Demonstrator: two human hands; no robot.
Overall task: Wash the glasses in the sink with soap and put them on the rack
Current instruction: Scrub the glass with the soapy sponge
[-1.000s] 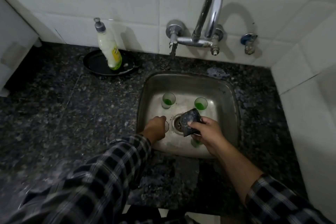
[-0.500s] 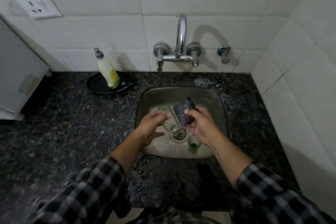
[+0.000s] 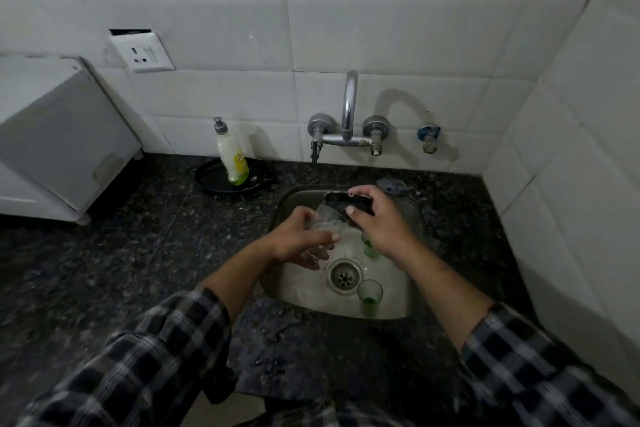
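Observation:
Over the steel sink (image 3: pixel 398 310) my left hand (image 3: pixel 298 241) grips a clear glass (image 3: pixel 325 218), tilted with its mouth toward the right. My right hand (image 3: pixel 381 224) holds a dark scrub sponge (image 3: pixel 349 203) pressed against the mouth of that glass. A small glass with a green bottom (image 3: pixel 370 295) stands in the sink basin near the drain (image 3: pixel 344 276). Another green-bottomed glass (image 3: pixel 369 246) shows partly under my right hand. No rack is in view.
A soap bottle (image 3: pixel 231 158) stands in a black dish (image 3: pixel 211 180) on the dark granite counter (image 3: pixel 138 270) left of the sink. A chrome tap (image 3: pixel 348 114) juts from the tiled wall. A white appliance (image 3: pixel 59 142) fills the counter's left end.
The view has risen and pulled back. Both hands lifted the clear glass and sponge higher above the basin and toward the back of the sink, uncovering the drain.

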